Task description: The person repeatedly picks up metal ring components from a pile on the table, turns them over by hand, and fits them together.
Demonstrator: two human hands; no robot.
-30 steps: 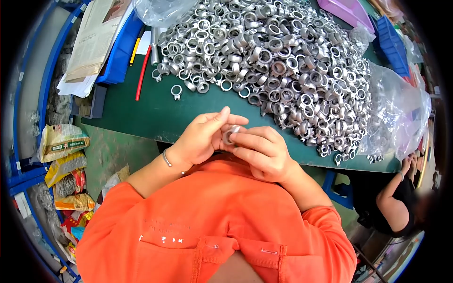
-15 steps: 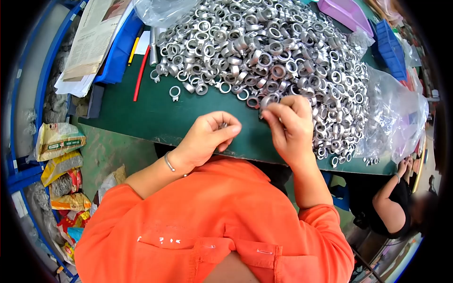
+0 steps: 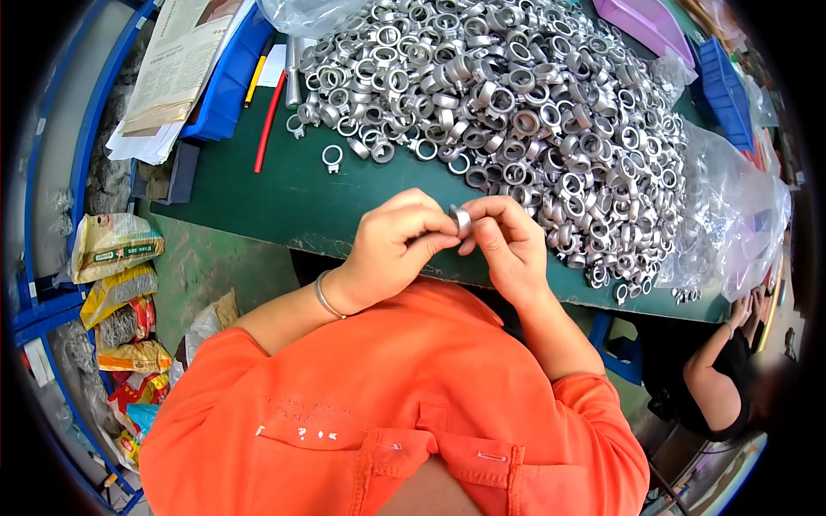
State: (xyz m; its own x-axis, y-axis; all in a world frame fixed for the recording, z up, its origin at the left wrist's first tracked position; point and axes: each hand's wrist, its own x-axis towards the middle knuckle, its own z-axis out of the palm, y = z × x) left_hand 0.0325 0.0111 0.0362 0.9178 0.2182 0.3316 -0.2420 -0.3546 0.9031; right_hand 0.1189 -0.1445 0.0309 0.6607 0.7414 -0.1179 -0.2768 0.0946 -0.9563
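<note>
A silver metal ring (image 3: 462,222) is held up over the front edge of the green table, between my two hands. My right hand (image 3: 514,251) grips it from the right with thumb and fingers. From the left, the pinched thumb and forefinger of my left hand (image 3: 397,241) meet the ring's side; whether a small part is also between them is hidden. Just beyond my hands lies a big heap of similar metal rings (image 3: 525,125), many with a small lug. One loose ring (image 3: 332,156) rests apart on the tabletop, left of the heap.
A red stick (image 3: 270,122), a yellow marker (image 3: 255,81) and a metal tube (image 3: 292,77) lie left of the heap. Blue bin (image 3: 225,82) with newspapers stands beyond them. Clear plastic bag (image 3: 727,206) and another person's arm (image 3: 707,370) are at right.
My right hand has drawn a ring away from the heap's edge, toward me and left. My left hand has moved slightly right, and both hands now meet at the ring.
</note>
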